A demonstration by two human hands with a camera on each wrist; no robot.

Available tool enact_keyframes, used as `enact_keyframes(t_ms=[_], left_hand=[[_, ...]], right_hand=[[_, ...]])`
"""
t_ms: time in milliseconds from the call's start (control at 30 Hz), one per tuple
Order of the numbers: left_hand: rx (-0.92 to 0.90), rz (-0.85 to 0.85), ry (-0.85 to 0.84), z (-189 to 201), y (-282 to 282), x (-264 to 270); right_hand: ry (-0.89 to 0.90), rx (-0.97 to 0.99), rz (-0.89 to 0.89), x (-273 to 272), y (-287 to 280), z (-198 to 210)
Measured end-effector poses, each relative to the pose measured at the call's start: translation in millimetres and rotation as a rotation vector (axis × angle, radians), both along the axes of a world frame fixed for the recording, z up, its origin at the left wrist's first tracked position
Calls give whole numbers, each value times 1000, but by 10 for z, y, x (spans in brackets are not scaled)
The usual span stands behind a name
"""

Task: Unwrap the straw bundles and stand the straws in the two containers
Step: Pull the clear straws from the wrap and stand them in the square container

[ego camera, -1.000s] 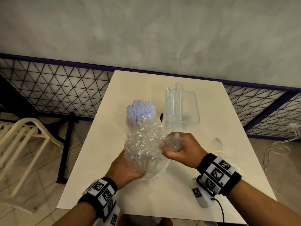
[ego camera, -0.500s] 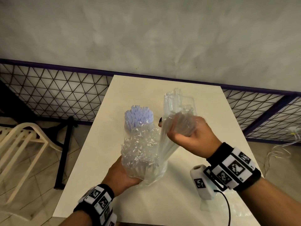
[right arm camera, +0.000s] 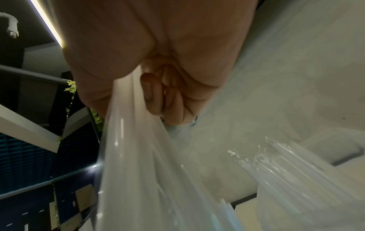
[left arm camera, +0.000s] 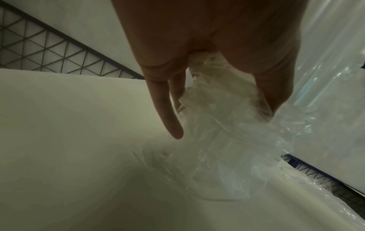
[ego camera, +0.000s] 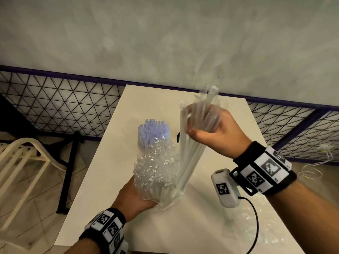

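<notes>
My left hand (ego camera: 135, 195) grips the bottom of a crumpled clear plastic wrap (ego camera: 156, 165) just above the white table (ego camera: 110, 180). My right hand (ego camera: 207, 129) is raised and grips a bundle of translucent white straws (ego camera: 190, 154) near their upper ends. Their lower ends still sit inside the wrap. Purple straws (ego camera: 153, 132) stand upright behind the wrap, their lower part hidden. The left wrist view shows my fingers (left arm camera: 164, 109) curled round the wrap (left arm camera: 227, 132). In the right wrist view, the straws (right arm camera: 138, 164) run down from my fist, and a clear container (right arm camera: 300, 179) holds clear straws.
A loose sheet of clear wrap (ego camera: 256, 226) lies on the table's front right. A black hole (ego camera: 178, 137) marks the table's middle. A cream chair (ego camera: 22, 158) stands on the floor to the left. A wire mesh fence (ego camera: 64, 101) runs behind the table.
My right hand has risen up and away from the table with the white straws, drawing them out of the wrap. My left hand has kept its hold on the wrap's bottom.
</notes>
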State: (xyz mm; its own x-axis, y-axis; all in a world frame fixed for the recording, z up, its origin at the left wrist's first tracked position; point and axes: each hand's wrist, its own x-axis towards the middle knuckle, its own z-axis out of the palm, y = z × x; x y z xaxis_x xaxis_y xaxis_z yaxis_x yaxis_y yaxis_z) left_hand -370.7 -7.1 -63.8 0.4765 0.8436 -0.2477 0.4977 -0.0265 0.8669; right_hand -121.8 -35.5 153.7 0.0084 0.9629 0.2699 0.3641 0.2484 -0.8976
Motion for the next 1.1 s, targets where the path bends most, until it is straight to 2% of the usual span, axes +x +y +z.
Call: enact_keyframes(t_ms=[133,367,733,833,900,1033,1100], left_hand=[[11,7,-2,0,-6,-1],[1,-16,10,-14,5,-7],[-21,-23,-41,30,-5,3],[-2,-1,-28,40,-19,12],[-9,7,-23,48,-25,13],[-11,-7,-26,74,-37,16],[-24,3,-45,94,-40,23]], right_hand=[[-63,-93,5,-47,-18,-95],[-13,-217,80,-57,-38,-120],[-40,-346,222,-141,-85,-228],[-61,-269,186,-94,-57,-102],[-105,-154,124,14,-7,152],[-44,97,-108,374,193,727],[-27,163,-206,527,335,814]])
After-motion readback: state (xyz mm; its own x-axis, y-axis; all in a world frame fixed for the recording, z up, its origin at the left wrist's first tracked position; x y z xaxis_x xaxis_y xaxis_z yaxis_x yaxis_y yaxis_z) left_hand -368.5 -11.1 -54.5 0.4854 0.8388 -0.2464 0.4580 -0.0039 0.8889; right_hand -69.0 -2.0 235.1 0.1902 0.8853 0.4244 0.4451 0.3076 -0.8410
